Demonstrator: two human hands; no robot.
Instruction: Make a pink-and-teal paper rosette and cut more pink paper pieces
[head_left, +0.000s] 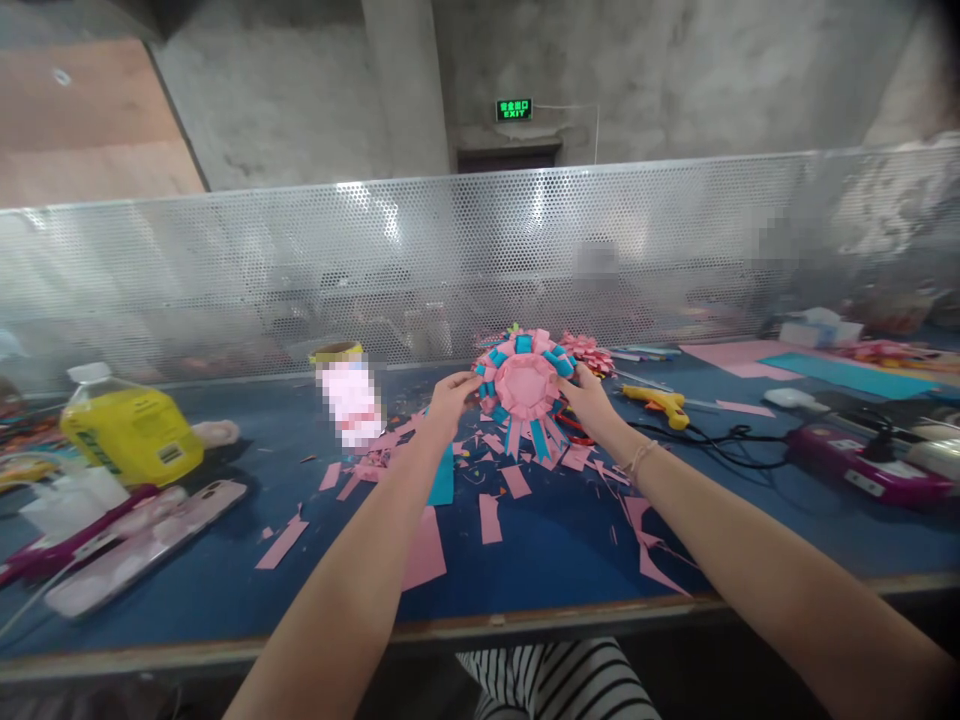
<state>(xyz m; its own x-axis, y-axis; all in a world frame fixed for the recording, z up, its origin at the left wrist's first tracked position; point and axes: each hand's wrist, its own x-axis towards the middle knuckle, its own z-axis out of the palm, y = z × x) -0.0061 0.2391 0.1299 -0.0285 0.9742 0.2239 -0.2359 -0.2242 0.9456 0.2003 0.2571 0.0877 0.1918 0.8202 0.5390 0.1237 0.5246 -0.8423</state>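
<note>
A round paper rosette (526, 386) in pink and blue, with looped edges and strips hanging below, is held up over the table between my two hands. My left hand (453, 392) pinches its left edge. On the opposite side, my right hand (587, 400) grips the rim with thumb and fingers. Pink paper scraps (489, 518) lie scattered underneath, along with a blue paper piece (442, 478) partly behind my left forearm. Behind the rosette to the right sits another pink paper flower (586, 354). A yellow glue gun (658, 405) rests right of my right hand.
On the left stand a bottle of yellow liquid (131, 428) and a phone in a pink case (146, 548). A purple power strip (870, 468) with black cords lies right. Pink and blue sheets (847, 378) are farther back, before a perforated metal screen (480, 265).
</note>
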